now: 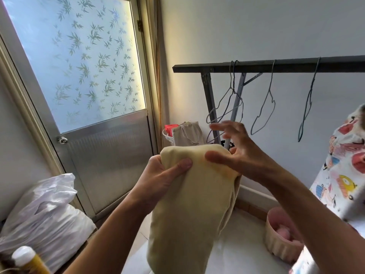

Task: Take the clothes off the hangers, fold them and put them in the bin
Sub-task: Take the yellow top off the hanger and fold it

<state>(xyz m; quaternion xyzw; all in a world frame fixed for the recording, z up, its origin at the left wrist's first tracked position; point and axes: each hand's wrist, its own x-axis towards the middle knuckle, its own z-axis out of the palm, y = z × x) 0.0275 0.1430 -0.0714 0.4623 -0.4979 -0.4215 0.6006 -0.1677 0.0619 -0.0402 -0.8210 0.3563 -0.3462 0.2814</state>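
Note:
A folded pale yellow garment (189, 204) hangs doubled over in front of me at the frame's centre. My left hand (164, 175) grips its upper left edge, thumb across the front. My right hand (235, 149) has its thumb pressed on the top fold and its fingers spread above the cloth. Several bare wire hangers (264, 107) hang on the dark rail (276, 65) behind. A colourful cartoon-print garment (343, 167) hangs at the right edge. A pink ribbed bin (280, 246) with something pink inside stands on the floor at lower right.
A metal door with frosted leaf-pattern glass (79, 66) fills the left. A white plastic bag (45, 220) lies at lower left, with a white-capped yellow bottle (25, 260) near it. A beige cloth bag (187, 133) and a basket with red items (167, 131) stand by the corner.

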